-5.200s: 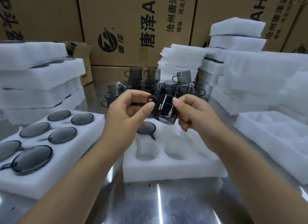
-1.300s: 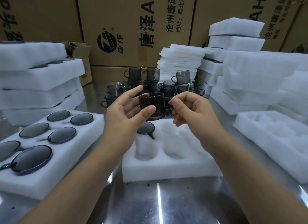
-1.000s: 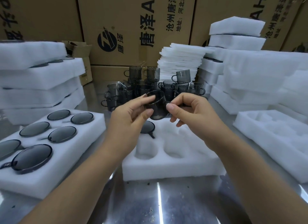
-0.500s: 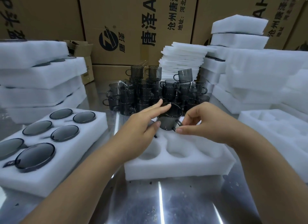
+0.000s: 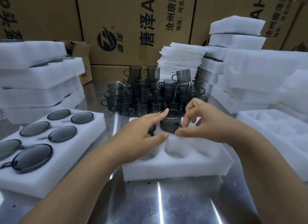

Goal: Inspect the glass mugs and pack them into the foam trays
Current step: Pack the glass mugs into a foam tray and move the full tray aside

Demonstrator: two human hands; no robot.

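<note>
Item: smoked-glass mug [image 5: 170, 123], upright, part-sunk in a back-row pocket of the centre foam tray [image 5: 175, 165].
Grip: right hand [image 5: 206, 125] pinches the handle between thumb and forefinger, other fingers lifted clear; probably to steer the handle into its slot. Left hand [image 5: 141, 132] is spread, forefinger laid on the rim, thumb on the foam; it grasps nothing, seemingly steadying and pressing down.
Adjacent: 1 packed mug [image 5: 152, 128] in the neighbouring pocket, mostly hidden by the left hand; front pockets vacant.
Left: filled tray [image 5: 55, 157], 6 mugs seated flush.
Rear: unpacked mug stock [image 5: 150, 93], stacked; foam sheets [image 5: 181, 57]; cartons [image 5: 133, 23].
</note>
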